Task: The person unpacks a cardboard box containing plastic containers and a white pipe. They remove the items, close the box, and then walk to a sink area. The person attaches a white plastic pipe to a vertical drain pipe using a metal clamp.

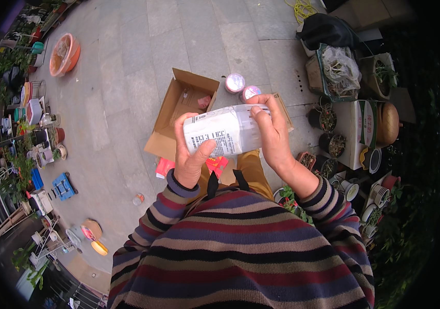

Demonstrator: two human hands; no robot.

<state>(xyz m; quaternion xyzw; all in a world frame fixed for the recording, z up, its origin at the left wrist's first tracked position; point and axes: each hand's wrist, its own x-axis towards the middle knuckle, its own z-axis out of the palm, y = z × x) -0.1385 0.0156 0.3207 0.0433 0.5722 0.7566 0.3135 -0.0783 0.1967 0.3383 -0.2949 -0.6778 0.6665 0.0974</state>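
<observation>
both hands grip a clear bottle (229, 130) held sideways at chest height: left hand (189, 154) wraps the labelled base, right hand (271, 131) clamps the neck end. seems the cap-twisting step; next calls for steady counter-turning above the open box (181, 110).

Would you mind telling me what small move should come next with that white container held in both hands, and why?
Probably lower the white container into the open cardboard box below. Both the left hand and right hand grip it sideways directly above the box, whose flaps stand open.
</observation>
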